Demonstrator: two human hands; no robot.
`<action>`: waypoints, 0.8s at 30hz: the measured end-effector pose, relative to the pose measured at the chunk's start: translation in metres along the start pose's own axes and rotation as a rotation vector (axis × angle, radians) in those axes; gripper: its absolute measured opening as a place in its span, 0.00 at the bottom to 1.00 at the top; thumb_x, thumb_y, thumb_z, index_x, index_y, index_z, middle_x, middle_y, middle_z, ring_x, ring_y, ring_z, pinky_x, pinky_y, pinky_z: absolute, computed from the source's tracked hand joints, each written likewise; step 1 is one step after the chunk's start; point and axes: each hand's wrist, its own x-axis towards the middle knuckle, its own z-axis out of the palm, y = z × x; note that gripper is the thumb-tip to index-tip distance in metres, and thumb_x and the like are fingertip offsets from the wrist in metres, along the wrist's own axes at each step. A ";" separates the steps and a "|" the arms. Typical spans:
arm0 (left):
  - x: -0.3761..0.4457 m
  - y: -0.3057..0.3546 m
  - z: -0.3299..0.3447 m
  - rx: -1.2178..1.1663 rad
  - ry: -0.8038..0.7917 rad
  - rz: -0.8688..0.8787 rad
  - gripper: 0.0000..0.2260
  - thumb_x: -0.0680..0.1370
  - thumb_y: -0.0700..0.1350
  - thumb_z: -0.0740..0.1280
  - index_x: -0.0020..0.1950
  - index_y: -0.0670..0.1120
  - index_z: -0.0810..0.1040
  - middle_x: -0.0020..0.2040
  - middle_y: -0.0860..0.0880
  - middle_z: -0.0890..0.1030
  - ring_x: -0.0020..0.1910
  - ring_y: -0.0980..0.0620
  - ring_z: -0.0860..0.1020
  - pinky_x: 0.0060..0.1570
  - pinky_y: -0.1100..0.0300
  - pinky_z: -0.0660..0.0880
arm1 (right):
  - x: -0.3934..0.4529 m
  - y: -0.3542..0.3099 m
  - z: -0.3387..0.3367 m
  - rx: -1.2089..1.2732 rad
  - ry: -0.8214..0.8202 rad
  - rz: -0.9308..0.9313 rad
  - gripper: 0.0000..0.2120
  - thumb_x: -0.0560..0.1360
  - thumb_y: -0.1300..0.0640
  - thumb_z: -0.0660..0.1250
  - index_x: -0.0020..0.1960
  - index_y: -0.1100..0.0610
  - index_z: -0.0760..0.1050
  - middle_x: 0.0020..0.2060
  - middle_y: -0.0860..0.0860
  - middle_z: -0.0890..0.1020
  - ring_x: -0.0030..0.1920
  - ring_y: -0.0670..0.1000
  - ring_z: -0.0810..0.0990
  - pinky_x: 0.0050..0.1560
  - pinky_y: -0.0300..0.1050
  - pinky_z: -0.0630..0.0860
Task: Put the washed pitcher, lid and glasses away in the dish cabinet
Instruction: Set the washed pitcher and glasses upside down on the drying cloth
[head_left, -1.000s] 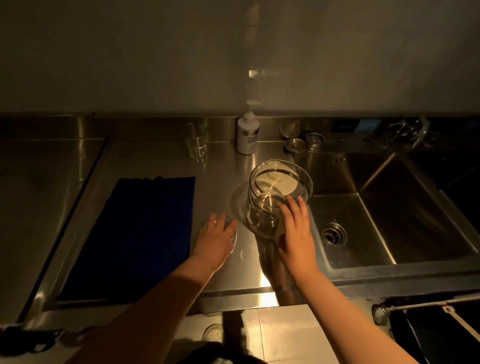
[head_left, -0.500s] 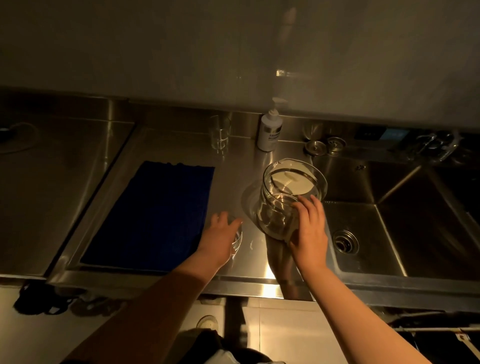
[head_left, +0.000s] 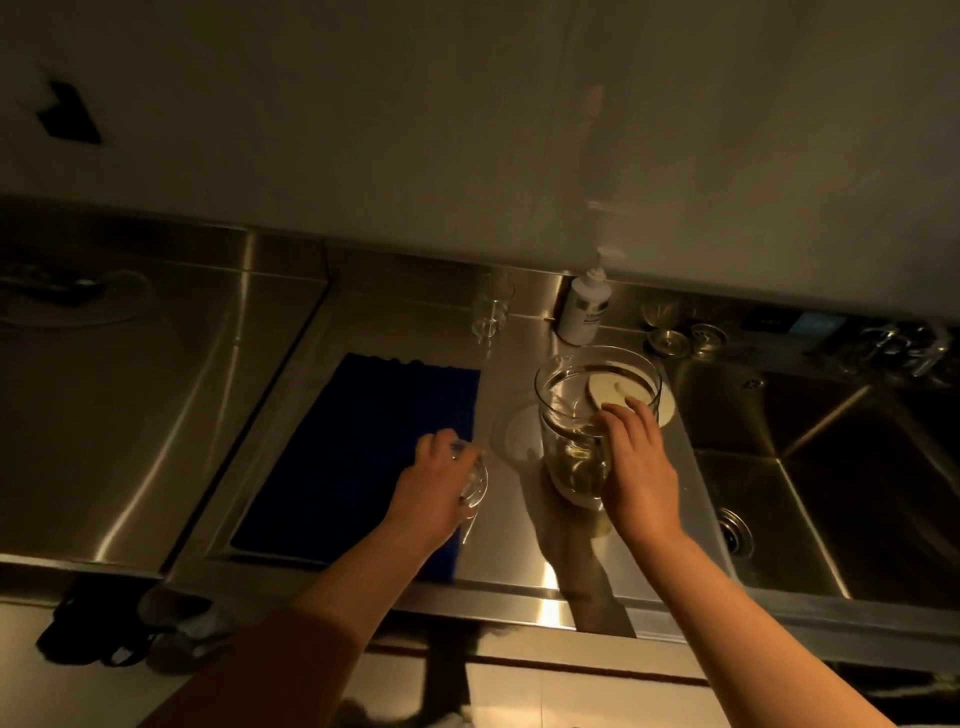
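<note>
A clear glass pitcher (head_left: 574, 415) stands upright on the steel counter, left of the sink. My right hand (head_left: 638, 467) wraps its near right side. Behind the pitcher a pale round lid (head_left: 665, 404) lies flat, partly seen through the glass. My left hand (head_left: 434, 488) is closed around a small drinking glass (head_left: 474, 480) at the right edge of the blue mat, the glass tilted. A second clear glass (head_left: 491, 312) stands at the back of the counter against the splashback.
A blue drying mat (head_left: 363, 447) covers the counter's left part. A white pump bottle (head_left: 584, 306) stands at the back. Sink strainers (head_left: 670, 340) sit beside it. The deep sink basin (head_left: 831, 493) is to the right. A pale wall rises behind.
The view has swung left and up. My left hand has closed on the small glass and tilted it off the counter. My right hand keeps its hold on the pitcher.
</note>
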 end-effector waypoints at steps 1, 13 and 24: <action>-0.001 -0.011 -0.005 0.007 0.006 0.007 0.32 0.72 0.50 0.72 0.72 0.55 0.61 0.71 0.48 0.58 0.69 0.47 0.58 0.58 0.57 0.74 | 0.003 -0.009 0.000 -0.025 -0.019 -0.006 0.36 0.56 0.74 0.76 0.62 0.60 0.72 0.63 0.57 0.74 0.70 0.60 0.63 0.51 0.58 0.77; -0.001 -0.127 -0.032 -0.026 -0.013 0.078 0.35 0.70 0.49 0.74 0.73 0.54 0.61 0.71 0.48 0.58 0.69 0.47 0.57 0.55 0.54 0.76 | 0.020 -0.088 0.011 -0.189 -0.152 -0.091 0.35 0.60 0.70 0.75 0.66 0.59 0.72 0.66 0.59 0.73 0.70 0.62 0.64 0.59 0.60 0.73; 0.008 -0.159 -0.037 -0.049 -0.066 0.158 0.35 0.69 0.51 0.75 0.72 0.55 0.62 0.70 0.49 0.61 0.68 0.49 0.59 0.51 0.57 0.77 | 0.016 -0.131 0.037 -0.405 -0.258 -0.278 0.40 0.48 0.67 0.81 0.60 0.58 0.77 0.60 0.58 0.78 0.65 0.62 0.72 0.62 0.59 0.64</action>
